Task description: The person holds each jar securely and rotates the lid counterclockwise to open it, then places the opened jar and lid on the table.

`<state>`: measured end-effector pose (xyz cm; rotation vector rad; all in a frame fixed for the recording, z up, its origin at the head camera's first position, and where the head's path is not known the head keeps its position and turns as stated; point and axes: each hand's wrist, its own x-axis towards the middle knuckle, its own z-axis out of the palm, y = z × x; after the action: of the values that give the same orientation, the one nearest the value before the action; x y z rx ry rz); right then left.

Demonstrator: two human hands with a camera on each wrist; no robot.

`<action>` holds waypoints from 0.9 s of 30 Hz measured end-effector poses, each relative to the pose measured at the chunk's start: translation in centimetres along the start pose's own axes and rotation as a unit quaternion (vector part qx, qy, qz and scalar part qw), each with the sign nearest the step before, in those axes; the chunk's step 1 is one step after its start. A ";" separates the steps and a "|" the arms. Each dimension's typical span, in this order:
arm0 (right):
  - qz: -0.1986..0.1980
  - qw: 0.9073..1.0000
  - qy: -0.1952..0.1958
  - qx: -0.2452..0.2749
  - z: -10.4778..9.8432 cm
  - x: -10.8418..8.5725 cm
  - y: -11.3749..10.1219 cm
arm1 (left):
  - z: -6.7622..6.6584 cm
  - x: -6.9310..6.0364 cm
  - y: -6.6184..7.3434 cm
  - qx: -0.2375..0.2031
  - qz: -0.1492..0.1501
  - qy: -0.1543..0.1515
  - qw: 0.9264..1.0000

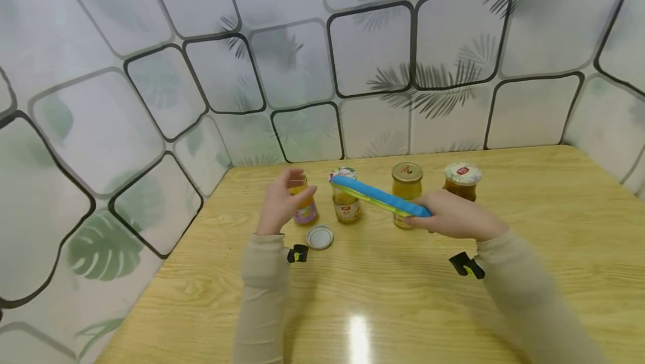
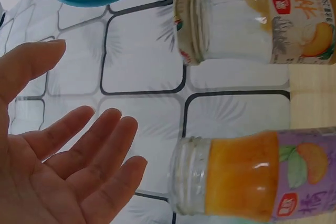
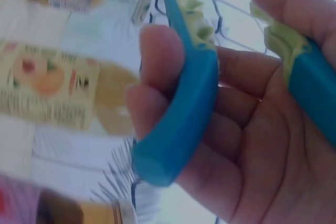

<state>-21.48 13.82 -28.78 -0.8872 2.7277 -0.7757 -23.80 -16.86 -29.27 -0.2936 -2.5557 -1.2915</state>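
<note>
My right hand (image 1: pixel 456 215) grips one end of a blue and green tool (image 1: pixel 378 196), its fingers curled round the blue handle (image 3: pixel 181 121) in the right wrist view. The tool's far end reaches left, over the capped jar with little content (image 1: pixel 346 207). My left hand (image 1: pixel 282 201) is held with fingers spread and loosely bent beside the lidless orange jar (image 1: pixel 305 213); in the left wrist view the hand (image 2: pixel 79 166) holds nothing and stands apart from that jar's glass mouth (image 2: pixel 189 177). A loose round lid (image 1: pixel 319 237) lies on the table in front of the jars.
A gold-lidded jar (image 1: pixel 407 173) stands behind the tool's handle end. Farther right is a dark jar with a white patterned lid (image 1: pixel 462 174), partly behind my right hand. The wooden table (image 1: pixel 403 308) meets a patterned wall (image 1: pixel 373 123) at the back.
</note>
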 end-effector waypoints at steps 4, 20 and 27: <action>0.008 1.000 0.025 -0.013 -0.7 -1.4 0.9 | 2.0 0.7 -0.5 -0.008 -0.011 -0.023 1.000; 0.007 0.995 0.090 -0.046 -1.7 -2.3 2.0 | 8.1 3.2 -2.4 -0.071 -0.120 -0.050 0.989; 0.007 0.991 0.107 -0.083 -2.1 -2.5 2.1 | 9.1 3.4 -2.9 -0.079 -0.110 -0.041 0.990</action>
<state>-21.17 17.65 -28.12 -0.8610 3.0212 -0.6860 -29.17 -10.94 -35.51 -0.0984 -2.6173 -1.5957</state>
